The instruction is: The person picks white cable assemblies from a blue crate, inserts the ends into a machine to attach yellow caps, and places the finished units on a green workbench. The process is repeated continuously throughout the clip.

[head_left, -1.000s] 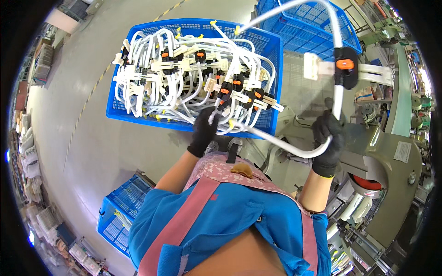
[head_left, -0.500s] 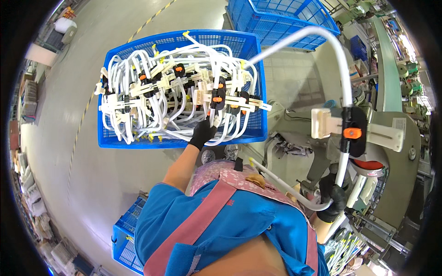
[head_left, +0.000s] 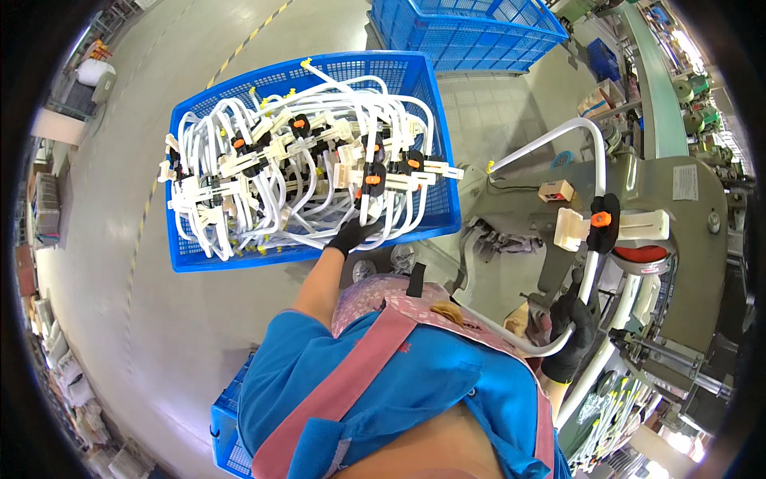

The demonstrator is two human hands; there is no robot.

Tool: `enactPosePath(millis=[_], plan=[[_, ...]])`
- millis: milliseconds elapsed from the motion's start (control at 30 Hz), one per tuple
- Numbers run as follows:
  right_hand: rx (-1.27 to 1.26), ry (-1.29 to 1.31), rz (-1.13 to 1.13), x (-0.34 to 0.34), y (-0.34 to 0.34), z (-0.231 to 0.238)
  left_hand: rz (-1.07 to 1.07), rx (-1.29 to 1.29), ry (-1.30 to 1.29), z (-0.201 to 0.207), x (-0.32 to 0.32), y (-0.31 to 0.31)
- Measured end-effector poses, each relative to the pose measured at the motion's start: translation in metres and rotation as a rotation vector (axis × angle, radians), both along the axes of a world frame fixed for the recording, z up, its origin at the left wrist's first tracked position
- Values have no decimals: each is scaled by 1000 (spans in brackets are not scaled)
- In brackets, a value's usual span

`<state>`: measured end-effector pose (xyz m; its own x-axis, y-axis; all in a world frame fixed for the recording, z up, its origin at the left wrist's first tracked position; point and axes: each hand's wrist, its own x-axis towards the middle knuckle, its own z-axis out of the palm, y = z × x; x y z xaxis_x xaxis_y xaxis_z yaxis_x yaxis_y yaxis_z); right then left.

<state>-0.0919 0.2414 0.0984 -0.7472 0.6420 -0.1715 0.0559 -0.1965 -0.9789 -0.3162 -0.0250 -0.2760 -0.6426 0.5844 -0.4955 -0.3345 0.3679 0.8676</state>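
My right hand (head_left: 573,327), in a black glove, is closed around the lower part of a bent white tube (head_left: 600,152). A black clamp (head_left: 603,223) with an orange button sits on that tube, and a cream plastic bar (head_left: 643,226) crosses it. A yellow tip shows at the tube's far end; its lower end passes in front of my apron. At the near rim of a blue crate (head_left: 303,261), my black-gloved left hand (head_left: 351,235) grips another white tube (head_left: 369,188) with a similar clamp. Many such tubes lie tangled in the crate.
Another blue crate (head_left: 471,40) stands beyond, and part of a third (head_left: 231,431) shows at lower left. To the right are a grey-green machine (head_left: 686,263), a red-topped stool (head_left: 642,254) and a small carton (head_left: 556,191). White tubes with yellow tips (head_left: 610,415) lie at lower right.
The tube in my right hand has swung away from the crate, toward the right and farther from view; its yellow tip now shows. My left hand stays at the crate's rim.
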Motion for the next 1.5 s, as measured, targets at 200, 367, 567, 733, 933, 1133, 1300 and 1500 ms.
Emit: enactPosePath(millis=[200,367,567,733,933,1133,1300,1500], plan=[[54,-18,-48,0,-8,-3,-168,334,-277,71,-5,-16],[30,28,21,1,-16,1,270,614,-102,208,-7,-66],[38,-53,50,0,-29,9,383,1130,10,343,-38,-90],[36,-133,175,2,-45,19,134,1375,159,379,-21,-68],[-11,-11,277,10,-64,30,-38,1493,199,406,22,-23],[-25,24,291,48,-64,56,-384,1158,439,399,111,40],[277,92,350,108,-67,72,-443,974,305,398,196,62],[421,293,277,199,-72,81,-458,988,335,400,304,69]])
